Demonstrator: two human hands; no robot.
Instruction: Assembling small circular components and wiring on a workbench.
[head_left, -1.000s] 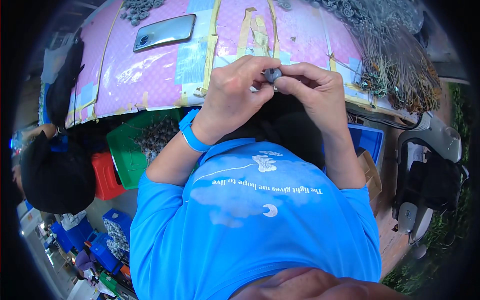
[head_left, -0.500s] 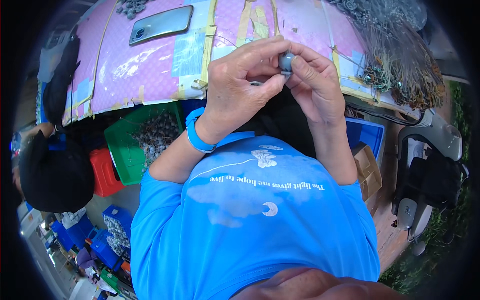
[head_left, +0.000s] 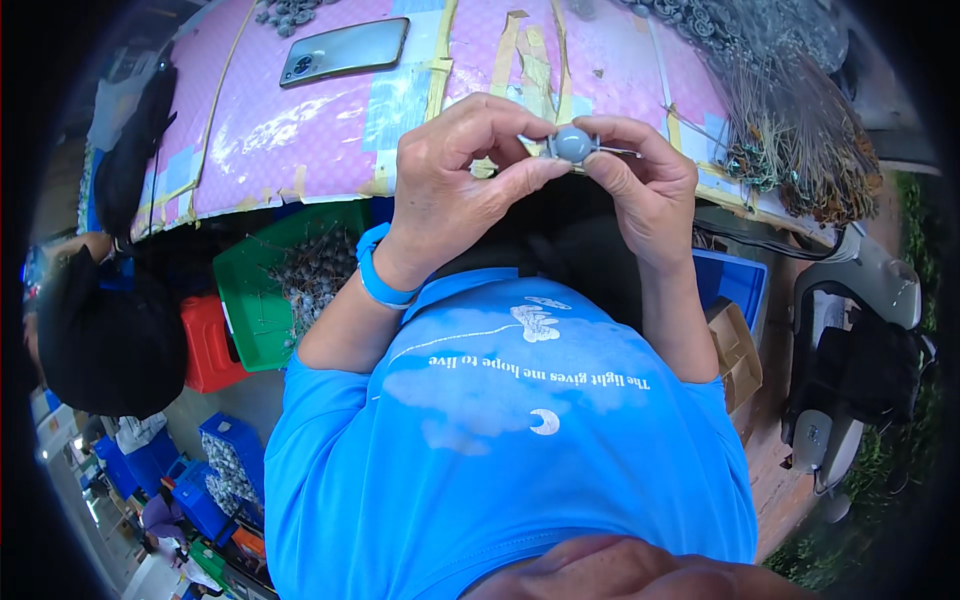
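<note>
Left hand (head_left: 455,160) and right hand (head_left: 650,187), nearly closed, pinch a grey ball (head_left: 574,144). Apparently alignment; the next move needs steadiness

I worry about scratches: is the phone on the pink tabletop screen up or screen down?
Screen down: the phone shows its back, with a round camera block toward its left end.

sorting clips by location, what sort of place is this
Probably a small-parts assembly workshop: a pink-covered worktable bears a bundle of thin wire-like strands, and a green bin and blue crate hold many small greyish pieces.
</note>
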